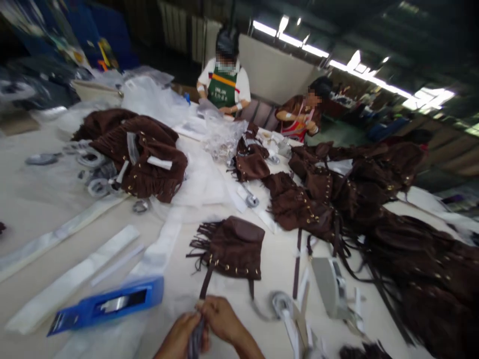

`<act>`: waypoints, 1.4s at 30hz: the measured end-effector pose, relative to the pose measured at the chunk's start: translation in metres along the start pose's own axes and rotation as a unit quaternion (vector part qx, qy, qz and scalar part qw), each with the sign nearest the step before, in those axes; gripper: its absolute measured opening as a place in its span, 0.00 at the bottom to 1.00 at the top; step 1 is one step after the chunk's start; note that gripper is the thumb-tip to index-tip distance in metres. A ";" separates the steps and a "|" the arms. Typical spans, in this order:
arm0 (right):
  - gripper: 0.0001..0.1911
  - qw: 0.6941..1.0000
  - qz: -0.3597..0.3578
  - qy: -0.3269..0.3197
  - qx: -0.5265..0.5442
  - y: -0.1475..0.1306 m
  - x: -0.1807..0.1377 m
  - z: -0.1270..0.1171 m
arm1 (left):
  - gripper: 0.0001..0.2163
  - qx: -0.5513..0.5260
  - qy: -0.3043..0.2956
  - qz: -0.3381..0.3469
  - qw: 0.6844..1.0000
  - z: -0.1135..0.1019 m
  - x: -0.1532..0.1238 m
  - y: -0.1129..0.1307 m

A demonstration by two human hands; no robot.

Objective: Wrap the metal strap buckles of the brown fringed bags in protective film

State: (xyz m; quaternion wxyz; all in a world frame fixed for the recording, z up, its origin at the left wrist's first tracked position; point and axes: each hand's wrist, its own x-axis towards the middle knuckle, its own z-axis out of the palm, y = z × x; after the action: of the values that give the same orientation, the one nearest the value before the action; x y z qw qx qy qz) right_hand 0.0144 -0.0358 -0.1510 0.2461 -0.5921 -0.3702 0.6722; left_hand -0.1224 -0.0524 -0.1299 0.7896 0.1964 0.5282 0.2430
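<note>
Together, left hand (182, 333) and right hand (221, 315), grips closed, pinch a narrow brown strap (206, 284) on a fringed dark-brown bag (239, 249), likely light, floppy, best held there.

We see matt, suede-like brown cloth on the fringed bag (228, 249), with a smoother, faintly glossy panel (245, 230) and shiny gold metal eyelets (236, 269). The blue holder (88, 310) looks like smooth plastic, the heaped clear film (149, 97) glossy. The blurred grey strap wrapping (196, 339) is perhaps plastic. We find the tabletop (275, 264) smooth, matt.
</note>
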 end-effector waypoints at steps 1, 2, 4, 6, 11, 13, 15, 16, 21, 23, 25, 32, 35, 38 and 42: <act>0.22 1.000 -0.008 0.004 0.021 0.005 -0.004 0.003 | 0.21 -0.010 0.003 0.000 1.000 0.000 0.005 -0.006; 0.21 0.998 -0.024 0.019 0.046 0.008 -0.005 0.004 | 0.20 -0.023 -0.002 0.015 1.000 -0.001 0.010 -0.009; 0.23 0.992 -0.059 0.068 0.090 0.008 -0.001 0.003 | 0.18 -0.022 -0.015 0.031 0.999 -0.003 0.019 -0.009; 0.25 0.987 -0.057 0.095 0.117 0.005 0.007 -0.003 | 0.17 0.014 -0.026 0.036 0.999 -0.006 0.024 -0.004; 0.30 0.974 0.020 0.135 0.180 -0.008 0.032 -0.021 | 0.21 0.116 -0.025 0.036 0.992 -0.017 0.029 0.002; 0.28 0.972 0.032 0.126 0.196 -0.012 0.045 -0.024 | 0.23 0.145 -0.024 0.026 0.989 -0.024 0.031 -0.001; 0.25 0.971 0.033 0.107 0.213 -0.013 0.056 -0.023 | 0.24 0.175 -0.028 0.021 0.984 -0.030 0.031 -0.002; 0.25 0.969 0.035 0.102 0.222 -0.012 0.061 -0.021 | 0.25 0.184 -0.028 0.020 0.982 -0.032 0.031 -0.003; 0.23 0.962 0.055 0.130 0.235 0.002 0.069 -0.013 | 0.25 0.135 -0.022 -0.032 0.990 -0.041 0.036 0.002; 0.21 0.962 0.046 0.136 0.230 0.006 0.070 -0.011 | 0.23 0.106 -0.018 -0.057 0.993 -0.045 0.040 0.003; 0.20 0.964 0.035 0.137 0.225 0.008 0.070 -0.008 | 0.22 0.095 -0.017 -0.064 0.993 -0.047 0.044 0.004; 0.21 0.968 0.026 0.113 0.223 0.017 0.063 -0.003 | 0.17 0.111 -0.023 -0.043 0.993 -0.036 0.045 0.019; 0.22 0.971 0.018 0.101 0.214 0.020 0.054 -0.006 | 0.16 0.098 -0.016 -0.031 0.995 -0.029 0.050 0.026; 0.19 0.977 -0.006 0.100 0.190 0.022 0.042 -0.005 | 0.14 0.094 0.000 -0.021 0.995 -0.027 0.056 0.025; 0.12 0.980 -0.010 0.136 0.146 0.024 0.031 0.002 | 0.14 0.130 0.052 -0.005 0.990 -0.030 0.063 0.018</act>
State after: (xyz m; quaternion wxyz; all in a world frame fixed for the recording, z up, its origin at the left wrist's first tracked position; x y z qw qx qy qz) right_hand 0.0093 -0.0271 -0.1894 0.3848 -0.6320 -0.2373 0.6294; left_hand -0.1330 0.0007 -0.1775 0.7297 0.2824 0.5966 0.1783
